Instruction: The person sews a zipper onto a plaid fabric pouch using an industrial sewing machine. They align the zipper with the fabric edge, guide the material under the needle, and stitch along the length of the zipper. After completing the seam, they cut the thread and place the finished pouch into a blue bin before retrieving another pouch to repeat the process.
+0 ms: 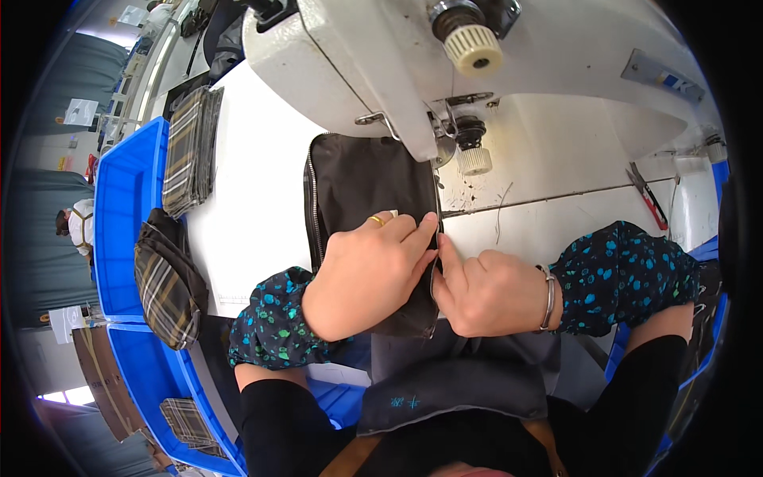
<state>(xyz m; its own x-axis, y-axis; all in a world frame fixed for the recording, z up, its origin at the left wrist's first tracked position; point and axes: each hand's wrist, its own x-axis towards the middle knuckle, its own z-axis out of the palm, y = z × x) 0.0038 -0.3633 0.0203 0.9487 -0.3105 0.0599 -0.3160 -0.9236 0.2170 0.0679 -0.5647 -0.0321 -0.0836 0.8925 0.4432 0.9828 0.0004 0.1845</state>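
A dark brown fabric piece (369, 171), looking like a zippered pouch, lies flat on the white sewing table with its far end by the sewing machine's (318, 79) needle area. A metal-toothed zipper (313, 195) runs along its left side. My left hand (366, 270) presses on the cloth, fingers closed at its right edge. Facing it, my right hand (497, 294) pinches that same edge between thumb and forefinger. The fingertips of both hands nearly meet there. The near end of the piece hangs toward my dark apron (453, 389).
Stacked plaid fabric pieces (191, 151) and a plaid pouch (168, 282) sit at the left, by blue bins (127, 230). Red-handled thread snips (648, 197) lie at the right. A loose thread (501, 211) rests on the table. Another person (79, 222) is far off left.
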